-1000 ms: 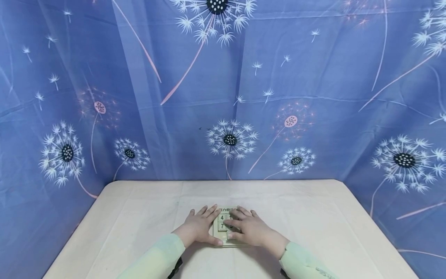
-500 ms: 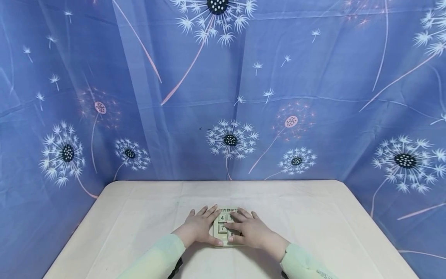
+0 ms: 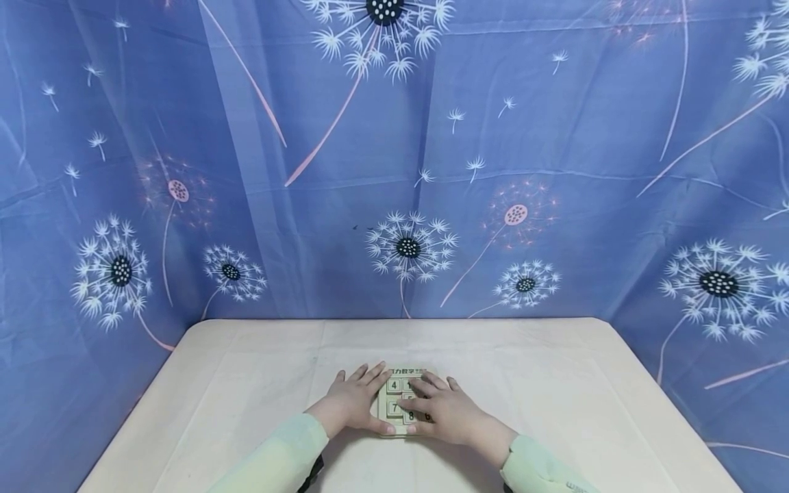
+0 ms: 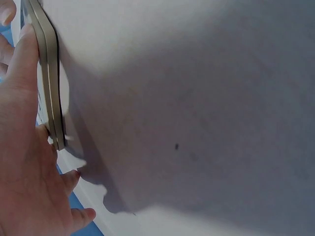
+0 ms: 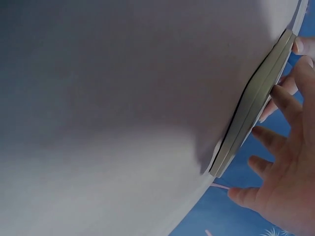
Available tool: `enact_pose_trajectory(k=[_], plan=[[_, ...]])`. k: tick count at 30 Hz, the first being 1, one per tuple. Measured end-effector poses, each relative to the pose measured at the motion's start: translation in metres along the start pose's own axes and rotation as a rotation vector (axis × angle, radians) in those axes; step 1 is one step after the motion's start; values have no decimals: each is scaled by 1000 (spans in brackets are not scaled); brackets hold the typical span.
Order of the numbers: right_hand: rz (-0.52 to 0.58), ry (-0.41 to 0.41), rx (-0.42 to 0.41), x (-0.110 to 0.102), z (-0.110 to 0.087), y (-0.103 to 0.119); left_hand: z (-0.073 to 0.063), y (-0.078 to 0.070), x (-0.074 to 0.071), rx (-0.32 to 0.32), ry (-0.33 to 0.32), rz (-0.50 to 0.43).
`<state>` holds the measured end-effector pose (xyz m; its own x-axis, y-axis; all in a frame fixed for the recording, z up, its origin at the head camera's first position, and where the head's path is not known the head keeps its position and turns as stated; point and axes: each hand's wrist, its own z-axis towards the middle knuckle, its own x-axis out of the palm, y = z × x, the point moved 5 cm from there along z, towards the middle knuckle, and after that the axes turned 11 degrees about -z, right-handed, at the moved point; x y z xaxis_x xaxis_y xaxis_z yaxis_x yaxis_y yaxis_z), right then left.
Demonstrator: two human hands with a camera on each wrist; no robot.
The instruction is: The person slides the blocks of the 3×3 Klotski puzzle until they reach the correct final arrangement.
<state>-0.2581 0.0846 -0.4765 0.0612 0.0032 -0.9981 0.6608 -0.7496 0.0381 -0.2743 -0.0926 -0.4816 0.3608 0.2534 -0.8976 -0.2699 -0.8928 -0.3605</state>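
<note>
A pale number sliding puzzle (image 3: 382, 418) lies on the table in the head view, its tiles marked 4, 1, 7, 8 and others partly covered. My left hand (image 3: 353, 402) lies spread along its left side, fingers straight, thumb on the front left corner. My right hand (image 3: 453, 411) reaches over the right part with fingers extended; its index fingertip touches near the 7 tile (image 3: 394, 409), and its thumb is by the front of the 8 tile (image 3: 411, 416). Both wrist views show the puzzle's layered edge (image 4: 51, 83) beside the fingers.
A cream cloth covers the table (image 3: 524, 363). Behind it and at both sides hangs a blue curtain (image 3: 333, 260) printed with dandelions. A small dark speck (image 4: 177, 146) marks the cloth in the left wrist view.
The 7 tile has slid toward the front, opening a gap below the 4 tile. My right index finger and thumb have shifted slightly frontward, uncovering the 8. My left hand has stayed put.
</note>
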Motion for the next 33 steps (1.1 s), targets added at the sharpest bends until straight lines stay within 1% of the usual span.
enact_pose_trajectory(k=[13,33], plan=[[-19,7,-13,2,-4,1,2,1,2,-4,6,12],[-83,-24,-57,0,-10,4,3,2,2,-4,4,11]])
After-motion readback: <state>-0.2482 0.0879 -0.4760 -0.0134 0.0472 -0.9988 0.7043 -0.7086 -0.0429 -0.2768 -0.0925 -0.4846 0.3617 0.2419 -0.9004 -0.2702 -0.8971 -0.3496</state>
